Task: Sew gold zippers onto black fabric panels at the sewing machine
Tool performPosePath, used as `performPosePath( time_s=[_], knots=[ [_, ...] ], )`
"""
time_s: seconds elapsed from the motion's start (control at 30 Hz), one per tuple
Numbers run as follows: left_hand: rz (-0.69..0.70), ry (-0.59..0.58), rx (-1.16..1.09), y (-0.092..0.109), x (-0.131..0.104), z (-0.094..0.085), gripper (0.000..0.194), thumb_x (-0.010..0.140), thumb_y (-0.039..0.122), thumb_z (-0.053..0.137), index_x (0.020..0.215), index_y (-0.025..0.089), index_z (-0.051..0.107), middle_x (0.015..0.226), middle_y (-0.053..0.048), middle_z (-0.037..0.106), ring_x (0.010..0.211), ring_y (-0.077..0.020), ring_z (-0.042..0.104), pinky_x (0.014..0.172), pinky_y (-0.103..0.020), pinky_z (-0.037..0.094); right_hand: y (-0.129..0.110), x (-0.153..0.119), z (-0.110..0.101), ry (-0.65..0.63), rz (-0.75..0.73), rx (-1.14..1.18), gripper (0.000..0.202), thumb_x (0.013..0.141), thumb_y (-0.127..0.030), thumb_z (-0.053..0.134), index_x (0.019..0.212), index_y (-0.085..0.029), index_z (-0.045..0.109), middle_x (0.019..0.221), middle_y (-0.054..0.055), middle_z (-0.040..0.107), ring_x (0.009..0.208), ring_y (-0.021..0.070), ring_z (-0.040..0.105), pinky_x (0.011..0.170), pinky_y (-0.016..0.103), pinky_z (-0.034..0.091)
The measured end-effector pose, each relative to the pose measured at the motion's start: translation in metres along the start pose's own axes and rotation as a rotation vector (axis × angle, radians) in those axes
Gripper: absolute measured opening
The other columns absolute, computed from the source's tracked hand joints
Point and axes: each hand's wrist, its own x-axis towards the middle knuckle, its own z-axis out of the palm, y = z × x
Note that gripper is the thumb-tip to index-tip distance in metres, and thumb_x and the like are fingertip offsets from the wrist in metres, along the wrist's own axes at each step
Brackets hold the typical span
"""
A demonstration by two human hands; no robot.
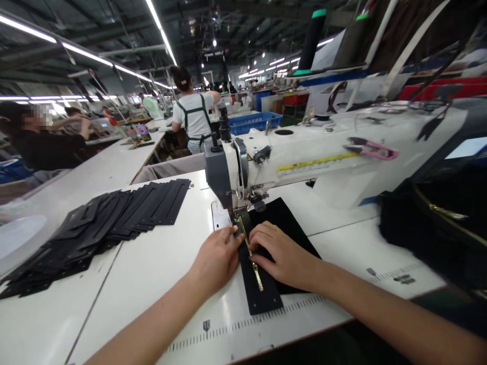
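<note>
A white sewing machine (315, 147) stands over the table, its presser foot (239, 212) down at the far end of a narrow black panel (262, 302). Along this panel runs a zipper (259, 280) with gold teeth, its slider near my right fingertips. A larger black piece (281, 215) lies beneath, out to the right. My left hand (218, 256) presses with fingers together on the panel's left side, close to the foot. Curled over the zipper from the right, my right hand (279, 253) grips at its edge; the exact contact is partly hidden.
Many overlapping black panels (125, 215) are spread at the left. Pink-handled thread snips (373, 148) rest on the machine arm. Dark fabric with a zipper (429, 223) lies at the right. Thread cones (311, 40) stand above. Two co-workers (194, 114) are visible beyond.
</note>
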Motion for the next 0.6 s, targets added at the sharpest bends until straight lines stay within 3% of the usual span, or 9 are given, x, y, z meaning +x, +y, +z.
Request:
performPosePath(
  time_s=[0.1,0.2,0.33,0.43,0.6],
  knots=[
    [0.014,0.038,0.035,0.006,-0.005,0.001,0.032,0.078,0.006,0.043,0.106,0.01,0.059,0.112,-0.016,0.058,0.105,-0.027,0.054,0.087,-0.043,0.05,-0.006,-0.005,-0.004,-0.064,-0.013,-0.122,0.009,0.082,-0.015,0.051,0.09,-0.013,0.055,0.088,0.008,0.053,0.085,0.0213,0.046,0.077,0.038,0.039],
    [0.031,0.049,0.044,0.014,-0.01,0.0,0.03,0.078,0.005,0.044,0.103,0.01,0.059,0.113,-0.015,0.059,0.106,-0.0265,0.055,0.088,-0.042,0.05,-0.016,-0.016,-0.008,-0.088,-0.038,-0.229,0.011,0.084,-0.016,0.047,0.085,-0.013,0.057,0.088,0.01,0.054,0.085,0.0232,0.047,0.076,0.04,0.04],
    [0.076,0.06,0.045,0.024,-0.018,-0.001,0.031,0.079,0.004,0.044,0.106,0.01,0.057,0.114,-0.016,0.059,0.108,-0.0256,0.055,0.087,-0.042,0.051,-0.026,-0.031,-0.007,-0.048,-0.067,-0.236,0.031,0.083,-0.024,0.05,0.109,-0.009,0.056,0.117,0.016,0.051,0.108,0.0275,0.045,0.089,0.043,0.04],
    [0.088,0.068,0.065,0.028,-0.02,-0.001,0.029,0.079,0.004,0.044,0.104,0.009,0.058,0.113,-0.018,0.06,0.108,-0.0262,0.055,0.086,-0.042,0.051,-0.023,-0.031,-0.002,-0.048,-0.032,-0.253,0.047,0.086,-0.029,0.046,0.127,-0.005,0.044,0.135,0.016,0.04,0.125,0.027,0.033,0.102,0.045,0.031],
    [0.114,0.074,0.114,0.028,-0.018,0.001,0.028,0.081,0.003,0.039,0.101,0.007,0.059,0.112,-0.018,0.06,0.105,-0.0258,0.057,0.083,-0.039,0.052,-0.011,-0.021,0.008,-0.085,-0.002,-0.272,0.043,0.09,-0.021,0.036,0.127,-0.001,0.044,0.136,0.017,0.038,0.127,0.0261,0.033,0.106,0.045,0.028]
  ],
)
